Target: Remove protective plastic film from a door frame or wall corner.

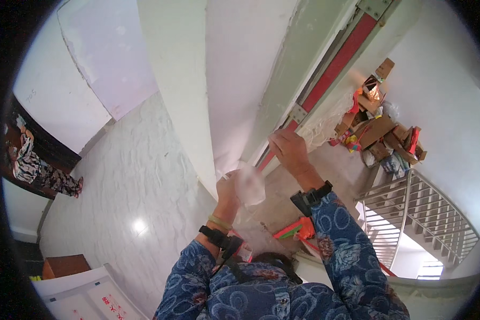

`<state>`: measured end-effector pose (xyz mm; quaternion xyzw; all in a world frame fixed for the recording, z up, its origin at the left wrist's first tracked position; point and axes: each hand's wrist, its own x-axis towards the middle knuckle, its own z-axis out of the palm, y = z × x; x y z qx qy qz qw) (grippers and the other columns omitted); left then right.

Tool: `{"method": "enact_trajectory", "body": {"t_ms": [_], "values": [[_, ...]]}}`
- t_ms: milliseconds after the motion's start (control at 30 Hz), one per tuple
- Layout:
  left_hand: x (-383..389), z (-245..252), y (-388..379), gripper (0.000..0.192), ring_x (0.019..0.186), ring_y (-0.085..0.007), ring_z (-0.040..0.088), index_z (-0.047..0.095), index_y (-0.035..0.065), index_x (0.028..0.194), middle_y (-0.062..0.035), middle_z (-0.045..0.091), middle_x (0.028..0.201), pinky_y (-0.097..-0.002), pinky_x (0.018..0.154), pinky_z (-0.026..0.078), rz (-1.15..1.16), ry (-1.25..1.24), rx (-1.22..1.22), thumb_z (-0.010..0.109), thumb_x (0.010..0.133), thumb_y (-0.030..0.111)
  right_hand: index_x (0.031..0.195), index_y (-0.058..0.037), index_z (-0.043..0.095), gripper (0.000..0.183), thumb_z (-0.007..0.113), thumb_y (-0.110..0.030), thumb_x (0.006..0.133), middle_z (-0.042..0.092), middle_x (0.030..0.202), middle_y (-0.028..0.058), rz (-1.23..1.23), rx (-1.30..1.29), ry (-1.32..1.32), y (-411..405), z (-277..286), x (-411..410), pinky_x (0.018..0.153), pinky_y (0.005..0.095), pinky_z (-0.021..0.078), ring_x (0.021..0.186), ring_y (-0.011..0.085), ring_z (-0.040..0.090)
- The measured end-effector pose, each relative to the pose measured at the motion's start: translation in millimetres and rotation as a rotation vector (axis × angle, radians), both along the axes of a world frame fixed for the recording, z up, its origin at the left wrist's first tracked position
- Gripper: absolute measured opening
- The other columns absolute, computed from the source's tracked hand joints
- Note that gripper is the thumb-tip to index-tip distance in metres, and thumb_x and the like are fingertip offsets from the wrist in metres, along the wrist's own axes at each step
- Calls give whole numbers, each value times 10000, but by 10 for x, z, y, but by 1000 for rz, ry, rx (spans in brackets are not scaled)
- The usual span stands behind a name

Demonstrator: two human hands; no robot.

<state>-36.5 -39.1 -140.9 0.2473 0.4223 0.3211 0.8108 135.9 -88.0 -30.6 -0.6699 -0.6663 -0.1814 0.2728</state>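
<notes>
My left hand [226,190] is shut on a translucent whitish plastic container [251,186], cup-like in shape and blurred, held by its side. A short white piece sticks up by the thumb, too small to name. Up and to the right, my right hand [290,151] is raised beside a pale green frame [304,60] with a red strip [340,62] and metal plates along it. Its fingers are bunched at the strip's lower part; whether they pinch something or touch the strip, I cannot tell. Both wrists wear black strapped devices, and a pale bangle [220,222] circles the left one.
Cardboard boxes and packaging [378,128] are heaped by the wall at right, above a metal stair railing [408,208]. A red and green object [294,230] lies near my feet. At far left a person [36,168] stands by a dark doorway. A white box [92,296] bears red writing.
</notes>
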Motion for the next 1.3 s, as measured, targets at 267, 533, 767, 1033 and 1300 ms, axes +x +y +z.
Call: {"method": "enact_trajectory", "body": {"t_ms": [267,533,767,1033,1300], "values": [[156,220,-81,100,595,-133,471,552,19,773,-10,443,661,-290,474,422,-4,-123,-89,606,738,96,819,-9,604,88,600,-69,755,600,806,120,-44,138,255,-69,-49,-27,643,308,479,747,253,591],[312,533,77,111,515,-88,416,539,51,668,20,411,603,-246,461,378,-84,-172,202,586,747,114,841,-8,609,88,588,-58,771,592,817,46,-124,173,838,17,-182,-107,622,216,427,687,100,531],[306,594,61,123,515,-94,412,568,26,747,18,407,608,-247,469,392,-39,-162,170,598,744,145,800,-24,586,132,630,-122,725,575,771,85,-97,58,792,13,-169,-130,617,295,445,681,194,558],[124,440,13,154,587,-92,410,599,7,851,21,440,654,-219,524,350,-106,-86,134,596,745,119,772,-38,570,130,628,-138,714,576,752,112,-353,215,535,78,73,-202,580,329,447,635,258,573],[-30,371,-92,143,572,-101,436,584,-5,832,2,449,658,-246,504,379,-29,-109,66,604,747,109,813,-40,612,137,602,-156,741,599,751,68,-162,324,727,111,37,-282,546,265,437,584,140,543]]}}
